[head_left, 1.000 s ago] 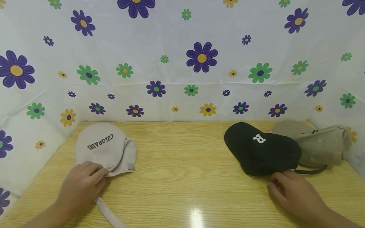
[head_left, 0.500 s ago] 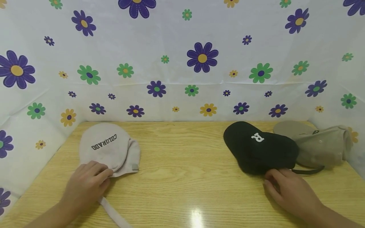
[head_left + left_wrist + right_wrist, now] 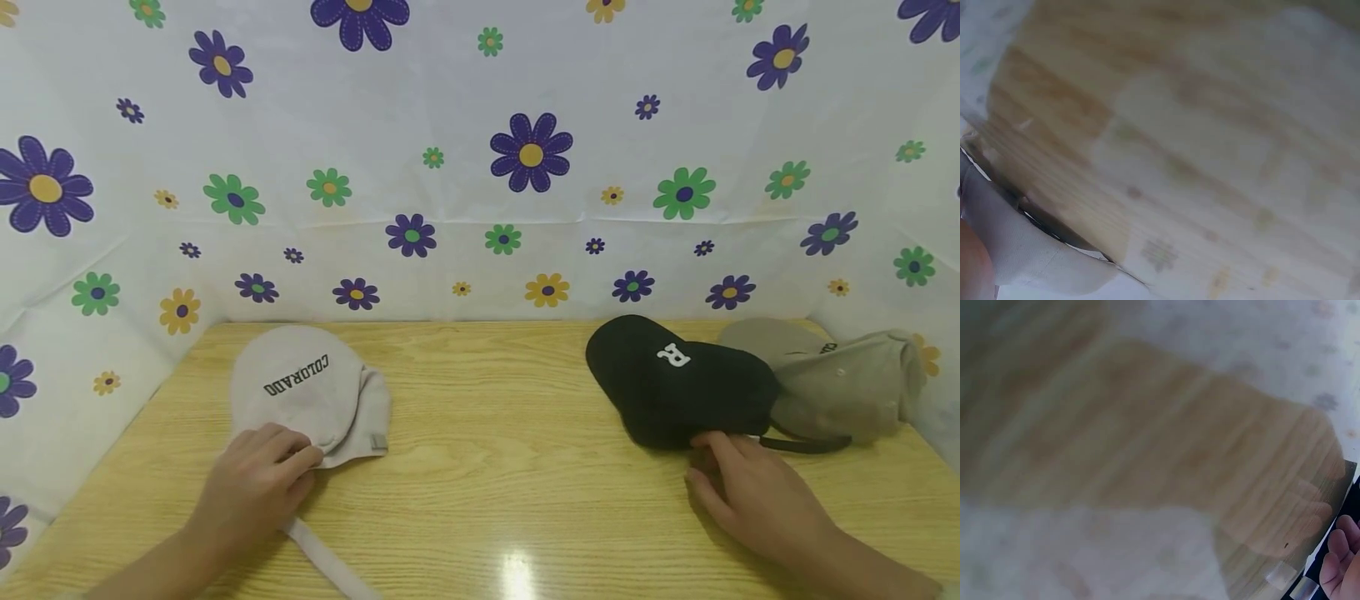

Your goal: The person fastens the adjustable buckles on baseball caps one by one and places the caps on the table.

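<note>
A white cloth (image 3: 442,92) is hanging behind the wood-grained table (image 3: 480,467) — and along both its sides — showing purple, green and yellow flowers (image 3: 531,155). A khaki cap (image 3: 847,392) is lying at the table's far right corner.

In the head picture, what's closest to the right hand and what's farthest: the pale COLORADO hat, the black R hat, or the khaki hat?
From the right hand:
1. black hat: nearest, its edge held by that hand.
2. khaki hat: right side, partly behind the black hat.
3. pale hat: farthest, on the left.
</note>
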Motion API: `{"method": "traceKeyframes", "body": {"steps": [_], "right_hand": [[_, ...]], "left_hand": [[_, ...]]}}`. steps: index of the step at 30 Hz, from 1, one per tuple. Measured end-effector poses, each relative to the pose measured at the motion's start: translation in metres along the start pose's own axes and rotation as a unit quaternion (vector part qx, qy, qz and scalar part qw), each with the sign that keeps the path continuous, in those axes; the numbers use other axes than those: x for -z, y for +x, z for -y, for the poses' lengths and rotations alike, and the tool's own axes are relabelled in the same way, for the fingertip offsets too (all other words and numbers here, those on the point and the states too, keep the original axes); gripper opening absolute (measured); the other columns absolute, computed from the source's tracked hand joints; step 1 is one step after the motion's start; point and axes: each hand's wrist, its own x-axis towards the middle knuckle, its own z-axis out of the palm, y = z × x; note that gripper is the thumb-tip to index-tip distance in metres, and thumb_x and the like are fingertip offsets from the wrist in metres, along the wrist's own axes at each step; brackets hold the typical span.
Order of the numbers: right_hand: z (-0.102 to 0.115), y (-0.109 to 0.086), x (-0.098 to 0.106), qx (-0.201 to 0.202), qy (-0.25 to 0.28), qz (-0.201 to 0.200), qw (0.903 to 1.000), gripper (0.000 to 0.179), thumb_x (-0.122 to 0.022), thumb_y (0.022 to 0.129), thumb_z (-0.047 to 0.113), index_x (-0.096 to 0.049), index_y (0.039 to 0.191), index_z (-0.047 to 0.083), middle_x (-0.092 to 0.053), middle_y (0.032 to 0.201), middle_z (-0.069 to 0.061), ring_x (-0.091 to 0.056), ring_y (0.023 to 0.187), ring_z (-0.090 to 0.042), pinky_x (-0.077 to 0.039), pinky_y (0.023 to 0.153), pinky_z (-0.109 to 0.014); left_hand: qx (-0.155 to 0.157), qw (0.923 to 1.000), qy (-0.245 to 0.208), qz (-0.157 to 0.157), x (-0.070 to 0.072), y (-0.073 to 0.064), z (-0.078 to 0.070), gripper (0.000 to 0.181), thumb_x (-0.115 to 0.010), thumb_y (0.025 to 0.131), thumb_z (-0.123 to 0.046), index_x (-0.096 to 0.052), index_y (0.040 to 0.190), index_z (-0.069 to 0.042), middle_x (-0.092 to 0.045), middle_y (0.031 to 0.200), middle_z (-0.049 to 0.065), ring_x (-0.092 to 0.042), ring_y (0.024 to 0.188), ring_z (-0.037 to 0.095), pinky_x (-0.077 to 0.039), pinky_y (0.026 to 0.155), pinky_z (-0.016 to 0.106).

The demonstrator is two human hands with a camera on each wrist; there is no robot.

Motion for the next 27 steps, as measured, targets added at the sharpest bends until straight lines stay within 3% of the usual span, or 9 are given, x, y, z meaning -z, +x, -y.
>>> {"method": "traceKeyframes", "body": {"steps": [5, 10, 20, 27], "right_hand": [[0.000, 0.002, 0.000, -0.009, 0.003, 0.012, 0.9999, 0.030, -0.071, 0.087, 0.025, -0.061, 0.109, 0.007, -0.067, 0.094, 0.000, -0.066, 0.084, -0.017, -0.053, 0.074, -0.042], [0.001, 0.003, 0.000, -0.016, -0.003, 0.030, 0.9994, 0.019, -0.070, 0.088, 0.026, -0.063, 0.099, 0.013, -0.064, 0.091, 0.003, -0.062, 0.082, -0.014, -0.052, 0.075, -0.041], [0.013, 0.006, 0.001, 0.001, 0.005, 0.025, 0.9997, 0.009, -0.071, 0.088, 0.024, -0.064, 0.090, 0.020, -0.062, 0.087, 0.008, -0.060, 0.082, -0.011, -0.052, 0.075, -0.039], [0.023, 0.010, -0.001, 0.031, -0.003, 0.020, 0.9993, 0.007, -0.070, 0.088, 0.025, -0.063, 0.090, 0.024, -0.053, 0.081, 0.015, -0.046, 0.072, -0.003, -0.048, 0.067, -0.032]], "left_hand": [[-0.006, 0.9999, -0.014, -0.003, -0.004, 0.007, -0.007, 0.043, -0.033, 0.099, -0.024, -0.071, 0.080, -0.013, -0.063, 0.081, 0.001, -0.058, 0.078, 0.021, -0.045, 0.064, 0.040], [-0.013, 0.9998, -0.017, 0.001, -0.007, 0.013, -0.014, 0.040, -0.035, 0.098, -0.022, -0.070, 0.081, -0.013, -0.063, 0.082, 0.001, -0.058, 0.078, 0.021, -0.045, 0.065, 0.040], [-0.018, 0.9993, -0.028, 0.015, -0.013, 0.022, -0.024, 0.034, -0.039, 0.096, -0.020, -0.068, 0.081, -0.013, -0.063, 0.082, 0.001, -0.057, 0.077, 0.020, -0.044, 0.065, 0.037], [-0.024, 0.9990, -0.035, 0.016, -0.016, 0.027, -0.031, 0.029, -0.043, 0.093, -0.017, -0.069, 0.081, -0.013, -0.064, 0.082, 0.001, -0.058, 0.078, 0.020, -0.044, 0.064, 0.036]]}}
